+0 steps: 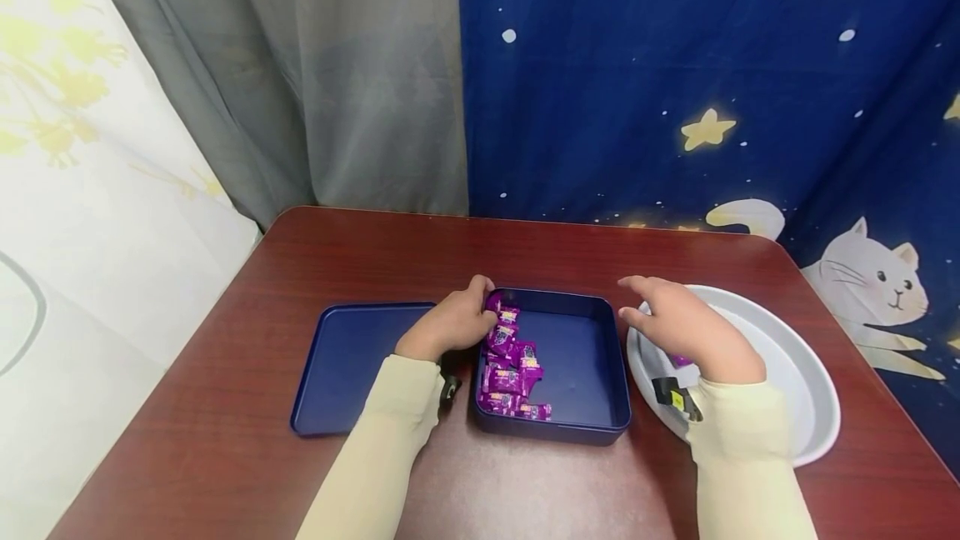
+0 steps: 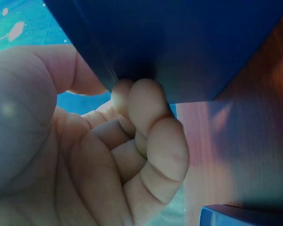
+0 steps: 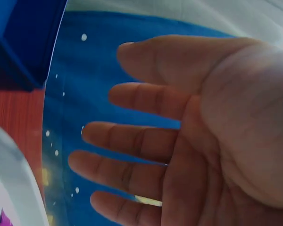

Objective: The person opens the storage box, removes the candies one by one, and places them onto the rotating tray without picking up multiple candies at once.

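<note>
A dark blue rectangular box (image 1: 577, 365) holds several small purple candy packets (image 1: 504, 380) along its left side. My left hand (image 1: 452, 322) grips the box at its far left corner. In the left wrist view the thumb reaches over the rim, and curled fingers (image 2: 148, 101) lie against the outer wall. Over the white round tray (image 1: 816, 407) hovers my right hand (image 1: 686, 327), its fingers spread and holding nothing. A purple packet (image 1: 681, 360) in the tray shows partly from under this hand; the right wrist view catches purple wrapping (image 3: 1, 217) there too.
Left of the box, a flat dark blue lid (image 1: 348, 365) lies on the brown wooden table (image 1: 247, 407), partly covered by the left forearm. Behind the table's far edge hang a grey curtain (image 1: 382, 82) and a blue starry curtain (image 1: 600, 90).
</note>
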Demonstrator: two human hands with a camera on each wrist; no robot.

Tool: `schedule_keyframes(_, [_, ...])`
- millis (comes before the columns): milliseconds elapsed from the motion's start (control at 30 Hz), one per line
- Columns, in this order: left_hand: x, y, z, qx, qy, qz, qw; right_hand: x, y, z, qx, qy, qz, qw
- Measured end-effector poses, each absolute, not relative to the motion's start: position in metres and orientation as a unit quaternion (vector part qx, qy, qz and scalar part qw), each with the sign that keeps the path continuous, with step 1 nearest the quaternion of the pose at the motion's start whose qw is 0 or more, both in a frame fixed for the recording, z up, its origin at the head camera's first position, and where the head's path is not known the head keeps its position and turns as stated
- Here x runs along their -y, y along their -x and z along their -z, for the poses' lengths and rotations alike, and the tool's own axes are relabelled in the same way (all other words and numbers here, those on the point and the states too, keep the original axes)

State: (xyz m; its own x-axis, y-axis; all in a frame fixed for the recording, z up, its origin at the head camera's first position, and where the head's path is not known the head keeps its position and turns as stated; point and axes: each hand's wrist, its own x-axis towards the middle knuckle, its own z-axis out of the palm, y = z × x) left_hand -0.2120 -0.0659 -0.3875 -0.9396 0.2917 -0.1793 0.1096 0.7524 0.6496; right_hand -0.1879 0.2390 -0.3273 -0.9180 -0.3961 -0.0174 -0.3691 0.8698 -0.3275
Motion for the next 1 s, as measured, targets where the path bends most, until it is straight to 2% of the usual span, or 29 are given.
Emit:
schedule_keyframes(267, [0.068,0.212,0.387,-0.925,-0.112,-0.337,0.134,-0.214,0.186,0.33,-0.956,0.248,0.156,0.017])
schedule_keyframes(567, [0.067,0.211,0.385,-0.924,-0.111,-0.34,0.136,-0.188,0.184,0.336,-0.956,0.262,0.129,0.032])
schedule_keyframes(1000, [0.067,0.211,0.385,-0.921,-0.114,-0.345,0.141,-0.163,0.186,0.353,-0.935,0.337,0.105,-0.003])
